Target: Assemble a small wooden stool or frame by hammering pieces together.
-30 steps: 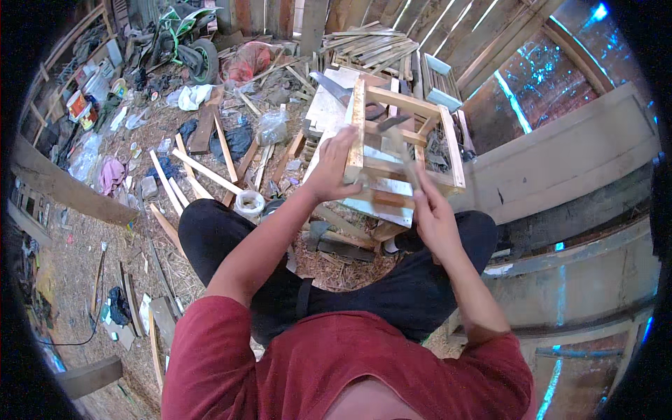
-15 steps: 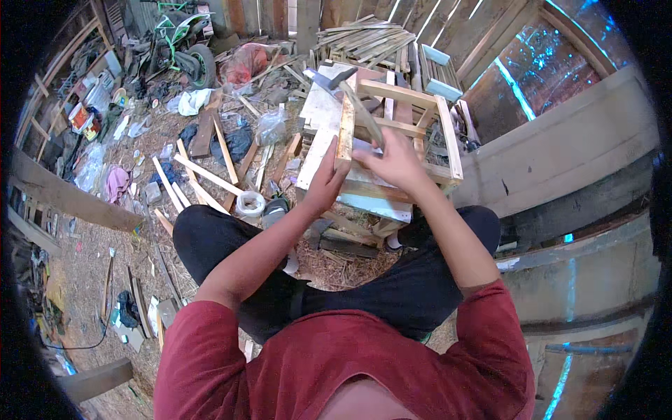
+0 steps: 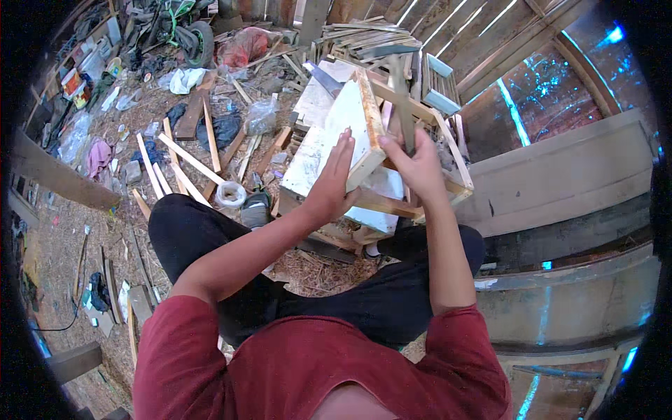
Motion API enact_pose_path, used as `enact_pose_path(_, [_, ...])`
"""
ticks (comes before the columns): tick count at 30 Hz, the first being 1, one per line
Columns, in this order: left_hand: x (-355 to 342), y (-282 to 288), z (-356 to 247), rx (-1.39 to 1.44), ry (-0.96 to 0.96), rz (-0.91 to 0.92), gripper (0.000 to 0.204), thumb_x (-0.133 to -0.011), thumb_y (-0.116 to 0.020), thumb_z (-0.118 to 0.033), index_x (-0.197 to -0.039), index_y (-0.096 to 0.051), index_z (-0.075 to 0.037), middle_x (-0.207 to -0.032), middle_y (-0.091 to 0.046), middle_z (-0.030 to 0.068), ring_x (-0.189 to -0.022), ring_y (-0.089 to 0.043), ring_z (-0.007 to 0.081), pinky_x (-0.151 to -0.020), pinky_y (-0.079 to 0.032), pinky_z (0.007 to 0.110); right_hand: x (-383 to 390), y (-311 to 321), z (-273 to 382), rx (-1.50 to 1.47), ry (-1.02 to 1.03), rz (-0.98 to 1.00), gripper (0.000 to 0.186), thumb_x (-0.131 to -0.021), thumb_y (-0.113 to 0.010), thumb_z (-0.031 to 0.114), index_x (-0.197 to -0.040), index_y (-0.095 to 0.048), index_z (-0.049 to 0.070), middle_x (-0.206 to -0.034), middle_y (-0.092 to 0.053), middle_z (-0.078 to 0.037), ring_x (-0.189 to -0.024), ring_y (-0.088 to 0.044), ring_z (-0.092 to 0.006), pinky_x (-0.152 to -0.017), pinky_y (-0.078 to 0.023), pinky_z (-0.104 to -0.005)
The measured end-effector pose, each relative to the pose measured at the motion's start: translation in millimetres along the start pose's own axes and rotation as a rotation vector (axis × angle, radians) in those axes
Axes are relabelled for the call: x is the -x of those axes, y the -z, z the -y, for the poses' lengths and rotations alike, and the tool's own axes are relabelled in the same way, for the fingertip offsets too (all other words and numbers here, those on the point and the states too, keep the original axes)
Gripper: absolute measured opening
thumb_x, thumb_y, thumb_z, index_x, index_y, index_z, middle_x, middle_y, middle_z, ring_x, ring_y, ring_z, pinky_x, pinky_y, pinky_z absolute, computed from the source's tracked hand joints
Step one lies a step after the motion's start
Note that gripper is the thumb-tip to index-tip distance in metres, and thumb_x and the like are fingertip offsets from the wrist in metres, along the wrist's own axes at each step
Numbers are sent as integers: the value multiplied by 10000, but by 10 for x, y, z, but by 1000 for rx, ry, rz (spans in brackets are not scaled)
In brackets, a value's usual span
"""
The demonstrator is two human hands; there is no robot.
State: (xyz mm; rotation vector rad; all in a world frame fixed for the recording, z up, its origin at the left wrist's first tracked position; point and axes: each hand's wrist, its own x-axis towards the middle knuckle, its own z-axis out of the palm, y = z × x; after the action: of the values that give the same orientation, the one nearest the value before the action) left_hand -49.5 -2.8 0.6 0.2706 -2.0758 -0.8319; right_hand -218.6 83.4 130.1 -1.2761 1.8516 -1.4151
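Note:
A white-faced, wood-edged panel [image 3: 353,119] stands tilted in front of me over a white-topped work surface [image 3: 302,164]. My left hand [image 3: 330,180] grips its near lower end, fingers stretched along the white face and thumb around the edge. In my right hand [image 3: 420,164] is a hammer [image 3: 402,105], its handle upright and its dark head at the far end. My right thumb lies at the panel's near corner. Just behind and right of the panel is an open wooden frame [image 3: 451,147], partly hidden by my hand and the hammer.
A flat grey blade [image 3: 323,79] lies on the work surface. Wood strips [image 3: 189,157] and a roll of tape [image 3: 230,194] lie on the littered ground to the left. Stacked slats [image 3: 371,35] stand behind; a plank wall [image 3: 560,175] runs along the right.
The panel has turned to show its white face. My left hand's fingers now stretch along that face. The hammer has swung right and stands more upright in my right hand.

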Motion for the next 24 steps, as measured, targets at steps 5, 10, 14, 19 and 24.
enact_pose_path(5, [-311,271,-479,-72,-86,42,1084,-774,-701,80,-1707,-153,15,-1763,-174,307,-1641,-191,480,-1330,-194,569,193,271,239,-56,140,-78,235,-994,-796,189,-1030,-603,61,-889,-613,38,-780,-589,-60,-688,-527,-254])
enact_pose_path(10, [-528,503,-912,-200,-82,133,999,-798,-658,41,-1690,-207,43,-1762,-195,292,-1642,-190,477,-1328,-181,587,279,408,415,-291,185,-147,305,-944,-831,103,-990,-530,102,-893,-593,41,-778,-583,-55,-683,-532,-246])
enact_pose_path(14, [-652,676,-1135,-209,-104,152,975,-813,-666,24,-1685,-233,44,-1756,-217,295,-1636,-216,475,-1320,-195,600,278,433,471,-318,245,-165,430,-870,-909,81,-987,-498,134,-887,-567,48,-761,-562,-56,-655,-508,-237])
enact_pose_path(19, [-808,1100,-1202,-84,-191,316,974,-866,-818,-250,-1693,-340,-60,-1776,-266,209,-1648,-222,440,-1312,-160,626,231,602,455,-397,292,-262,410,-903,-912,212,-1005,-520,156,-922,-572,64,-822,-552,-48,-722,-476,-225])
enact_pose_path(24, [-968,1325,-1053,25,-352,273,896,-824,-786,-714,-1464,-670,-97,-1624,-543,179,-1604,-345,440,-1300,-80,681,188,765,359,-565,209,-408,305,-1035,-782,344,-1149,-650,94,-1049,-648,39,-942,-597,-73,-839,-487,-251])
